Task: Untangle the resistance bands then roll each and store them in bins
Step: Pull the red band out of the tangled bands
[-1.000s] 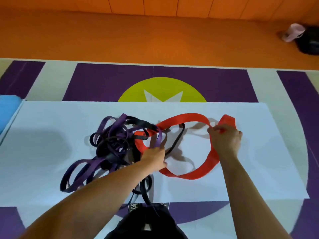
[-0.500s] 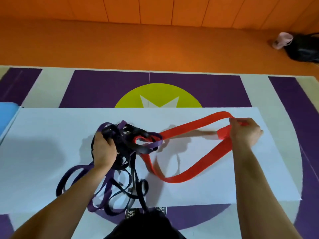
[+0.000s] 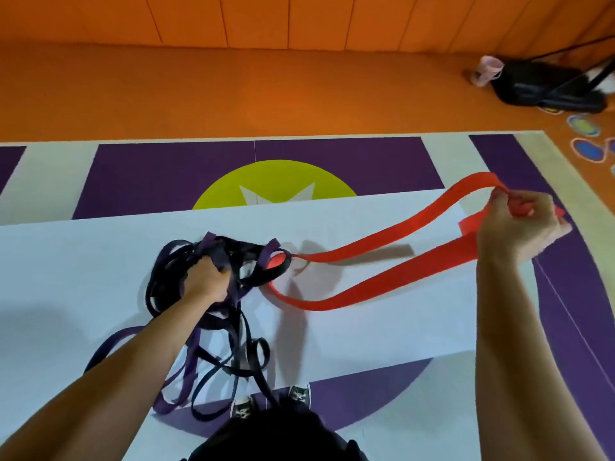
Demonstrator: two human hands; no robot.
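A tangle of purple and black resistance bands (image 3: 213, 314) lies on the white table (image 3: 366, 334), with loops hanging over the near edge. My left hand (image 3: 208, 281) grips the top of that tangle and holds it down. A wide red band (image 3: 376, 281) runs from the tangle's right side out to the right, stretched in two strands above the table. My right hand (image 3: 519, 224) grips the red band's far end, raised past the table's right edge. The red band's left end still passes through a black and purple loop (image 3: 276, 264).
The table stands on a purple, white and yellow floor mat (image 3: 266, 174). Beyond it lies orange floor with a black bag (image 3: 545, 88) and a pink bottle (image 3: 486, 69) at the far right. My shoes (image 3: 273, 399) show under the near edge. No bins are in view.
My right hand has pulled the red band's end farther right and up, drawing it taut. My left hand moved from the red band onto the dark tangle and grips it.
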